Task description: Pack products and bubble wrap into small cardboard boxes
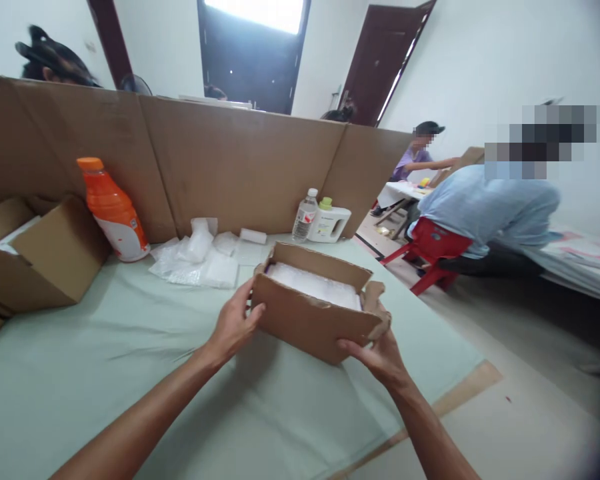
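Observation:
A small brown cardboard box (305,323) with an open top sits between my hands above the pale green tabletop. White bubble wrap (315,283) fills its inside; what lies beneath is hidden. My left hand (235,321) grips the box's left end, thumb on the near side. At the right end my right hand (380,350) holds the lower corner, its fingers partly hidden behind the box. A torn flap (375,297) sticks up at that right end. Behind the box lie loose pieces of clear bubble wrap (200,257) and a small white roll (253,236).
A tall cardboard partition (245,173) runs along the back. Before it stand an orange bottle (115,213), a clear water bottle (305,217) and a white jug (330,223). A larger open carton (60,260) is at left. One person sits on a red chair (440,247) at right.

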`<state>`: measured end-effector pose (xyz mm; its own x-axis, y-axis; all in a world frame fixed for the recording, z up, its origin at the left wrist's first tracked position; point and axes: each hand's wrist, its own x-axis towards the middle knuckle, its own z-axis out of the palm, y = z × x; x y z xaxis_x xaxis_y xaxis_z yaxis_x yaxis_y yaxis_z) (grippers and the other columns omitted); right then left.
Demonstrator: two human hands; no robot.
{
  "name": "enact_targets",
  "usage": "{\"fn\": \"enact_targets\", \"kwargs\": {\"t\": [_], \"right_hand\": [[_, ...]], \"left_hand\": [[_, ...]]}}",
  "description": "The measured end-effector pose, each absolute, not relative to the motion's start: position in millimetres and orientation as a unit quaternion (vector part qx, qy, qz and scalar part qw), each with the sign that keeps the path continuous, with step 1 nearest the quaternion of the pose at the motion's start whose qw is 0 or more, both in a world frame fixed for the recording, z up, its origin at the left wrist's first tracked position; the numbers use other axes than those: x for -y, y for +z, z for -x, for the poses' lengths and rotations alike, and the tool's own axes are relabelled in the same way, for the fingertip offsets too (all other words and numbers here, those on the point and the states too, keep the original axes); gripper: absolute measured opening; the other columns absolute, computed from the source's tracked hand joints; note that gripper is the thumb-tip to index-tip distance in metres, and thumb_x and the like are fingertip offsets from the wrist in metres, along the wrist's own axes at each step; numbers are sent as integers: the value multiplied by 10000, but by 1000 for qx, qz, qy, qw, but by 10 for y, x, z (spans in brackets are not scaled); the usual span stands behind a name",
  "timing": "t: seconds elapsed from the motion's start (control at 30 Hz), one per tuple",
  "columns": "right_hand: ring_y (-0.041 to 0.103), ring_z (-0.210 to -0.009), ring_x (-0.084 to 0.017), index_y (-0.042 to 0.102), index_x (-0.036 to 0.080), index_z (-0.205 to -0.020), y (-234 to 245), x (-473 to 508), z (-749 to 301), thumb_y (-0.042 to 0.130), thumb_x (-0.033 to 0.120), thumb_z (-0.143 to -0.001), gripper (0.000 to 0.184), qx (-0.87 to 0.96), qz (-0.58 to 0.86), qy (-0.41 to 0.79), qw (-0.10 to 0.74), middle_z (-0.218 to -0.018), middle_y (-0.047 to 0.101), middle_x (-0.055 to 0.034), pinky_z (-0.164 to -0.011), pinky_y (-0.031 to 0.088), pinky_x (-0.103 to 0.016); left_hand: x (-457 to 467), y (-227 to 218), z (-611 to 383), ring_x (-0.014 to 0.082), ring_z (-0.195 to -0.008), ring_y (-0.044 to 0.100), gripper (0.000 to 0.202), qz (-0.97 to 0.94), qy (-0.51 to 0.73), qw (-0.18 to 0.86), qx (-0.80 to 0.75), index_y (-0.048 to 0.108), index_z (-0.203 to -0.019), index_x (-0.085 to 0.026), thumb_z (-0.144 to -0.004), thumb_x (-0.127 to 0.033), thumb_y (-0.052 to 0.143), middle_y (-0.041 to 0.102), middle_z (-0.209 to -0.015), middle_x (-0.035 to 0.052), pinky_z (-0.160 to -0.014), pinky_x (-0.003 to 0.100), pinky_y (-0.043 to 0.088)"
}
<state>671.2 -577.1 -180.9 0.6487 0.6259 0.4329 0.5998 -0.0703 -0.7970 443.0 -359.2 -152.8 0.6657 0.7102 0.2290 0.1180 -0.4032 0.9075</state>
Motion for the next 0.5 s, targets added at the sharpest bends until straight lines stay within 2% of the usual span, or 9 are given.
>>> {"fn": "enact_targets", "kwargs": {"t": [0.1, 0.2, 0.37, 0.5], "right_hand": [[577, -1216, -330, 374, 220, -1488, -1792, 6044, -6963, 864, 522, -627, 1036, 354, 762, -53, 540, -1378, 555, -132, -1004, 507, -512], [628, -1080, -297, 380, 211, -1463, -1792, 6171, -7320, 863, 548, -597, 1047, 292, 781, -110, 541, -1328, 567, -134, -917, 544, -483], [588, -1159, -309, 255, 202, -1528, -1817, 6067, -8039, 861, 579, -527, 1229, 230, 788, -189, 539, -1400, 507, -164, -925, 528, -463], [586, -1133, -298, 276, 143, -1510, -1816, 5793, -8483, 837, 575, -524, 1213, 236, 796, -225, 510, -1381, 520, -183, -996, 475, -470]], "left_hand": [[3760, -1589, -4902, 284, -1254, 571, 677, -825, 275, 443, -220, 394, -1484, -155, -834, -244, 559, 554, -1439, 162, -1017, 452, 506], [3988, -1801, -5048, 292, -1339, 509, 688, -871, 231, 396, -176, 402, -1485, -133, -825, -233, 568, 530, -1465, 175, -1131, 477, 422], [4232, -2263, -4763, 320, -1364, 486, 573, -917, 177, 318, -162, 547, -1380, -145, -809, -176, 577, 542, -1459, 171, -1154, 539, 399], [4315, -2420, -4573, 327, -1383, 471, 389, -934, 194, 262, -149, 667, -1209, -186, -830, -163, 580, 585, -1425, 141, -1124, 552, 442]]}}
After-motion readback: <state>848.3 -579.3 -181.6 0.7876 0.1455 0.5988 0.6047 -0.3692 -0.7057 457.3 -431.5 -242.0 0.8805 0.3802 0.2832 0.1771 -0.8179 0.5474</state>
